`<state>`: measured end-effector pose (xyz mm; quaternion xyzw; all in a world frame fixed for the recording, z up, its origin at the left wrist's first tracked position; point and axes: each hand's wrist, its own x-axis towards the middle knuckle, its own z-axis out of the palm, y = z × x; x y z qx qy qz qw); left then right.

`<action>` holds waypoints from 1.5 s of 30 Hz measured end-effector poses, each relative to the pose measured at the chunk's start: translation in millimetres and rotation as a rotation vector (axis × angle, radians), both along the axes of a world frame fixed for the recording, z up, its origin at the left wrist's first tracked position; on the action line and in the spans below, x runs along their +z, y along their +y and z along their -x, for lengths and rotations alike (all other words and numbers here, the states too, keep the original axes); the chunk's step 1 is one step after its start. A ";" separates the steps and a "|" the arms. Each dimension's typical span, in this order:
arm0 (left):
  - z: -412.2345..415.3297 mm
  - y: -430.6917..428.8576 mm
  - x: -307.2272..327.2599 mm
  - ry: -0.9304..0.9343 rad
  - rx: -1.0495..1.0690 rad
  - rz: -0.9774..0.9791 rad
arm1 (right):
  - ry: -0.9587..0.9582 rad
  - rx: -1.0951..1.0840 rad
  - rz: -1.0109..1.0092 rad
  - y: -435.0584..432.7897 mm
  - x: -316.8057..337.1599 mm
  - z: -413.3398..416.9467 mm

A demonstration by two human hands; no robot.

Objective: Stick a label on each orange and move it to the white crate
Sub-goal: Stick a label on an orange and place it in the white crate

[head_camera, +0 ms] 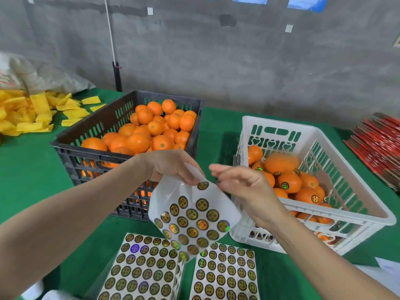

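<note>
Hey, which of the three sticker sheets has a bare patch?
The curled sheet gripped by the left hand: its top is bare. The left flat sheet and right flat sheet on the table show full rows.

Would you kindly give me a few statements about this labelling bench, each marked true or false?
1. The left hand holds a partly used sticker sheet. True.
2. The fruit in the white crate is unlabelled. False: several labelled oranges show round stickers.
3. The black crate is empty. False: it is piled with oranges.
4. Two full sticker sheets lie on the green table in front of the crates. True.
5. The right hand grips an orange. False: it holds no orange and its fingers are relaxed beside the held sheet.
</note>
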<state>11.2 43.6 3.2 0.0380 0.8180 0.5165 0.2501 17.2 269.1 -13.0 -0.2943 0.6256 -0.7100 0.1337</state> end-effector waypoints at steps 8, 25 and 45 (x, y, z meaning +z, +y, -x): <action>-14.0 9.8 -3.5 0.018 -0.004 -0.049 | -0.016 -0.036 -0.312 -11.4 -12.7 0.4; 114.8 -93.5 -33.1 0.332 -0.097 1.212 | -0.447 -0.097 -0.316 -5.3 -81.3 11.8; -18.0 6.5 32.9 0.098 0.361 -0.883 | 0.461 -0.389 -0.432 19.4 -21.8 -27.6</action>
